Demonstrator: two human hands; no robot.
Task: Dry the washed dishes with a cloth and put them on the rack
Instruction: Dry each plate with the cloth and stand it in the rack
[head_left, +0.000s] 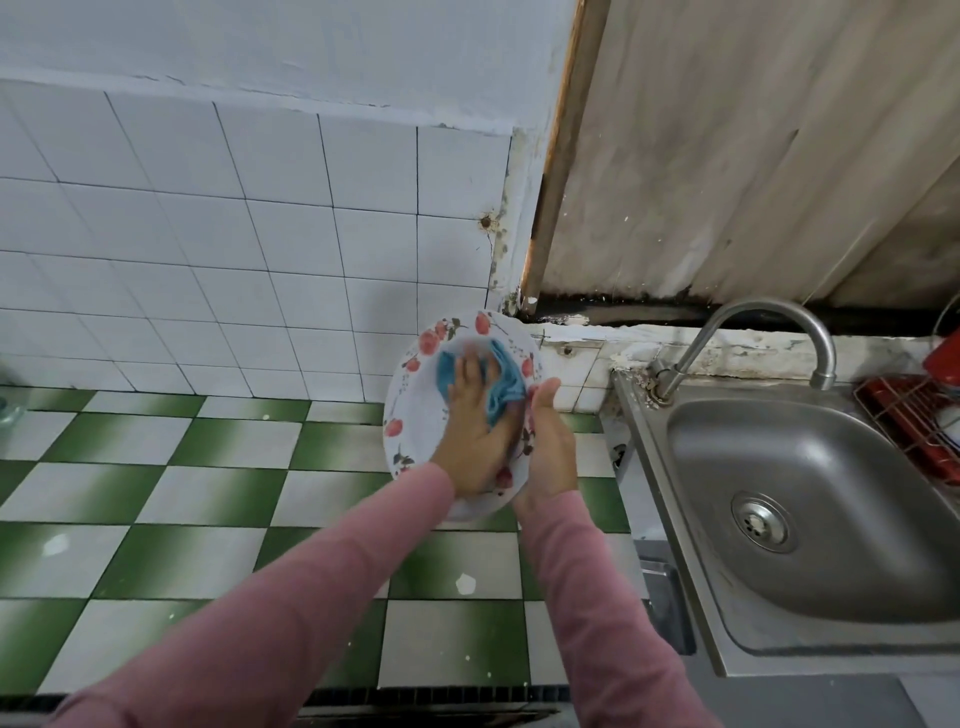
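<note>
Over the green-and-white checked floor (171, 483), left of the sink, a flower-rimmed plate (415, 415) is held up on a tilt. The left hand (470, 431) lies on its face, its blurred fingers spread fairly flat, pressing a blue cloth (506, 387) against it. The right hand (550, 441) grips the plate's right rim, thumb in front. Further right are the steel sink (810, 499) and faucet (769, 317), then a red wire rack (904, 410) at the far right edge.

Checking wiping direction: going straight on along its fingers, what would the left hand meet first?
Past the blue cloth under it, the left hand would likely meet the flowered upper rim of the plate first.
</note>
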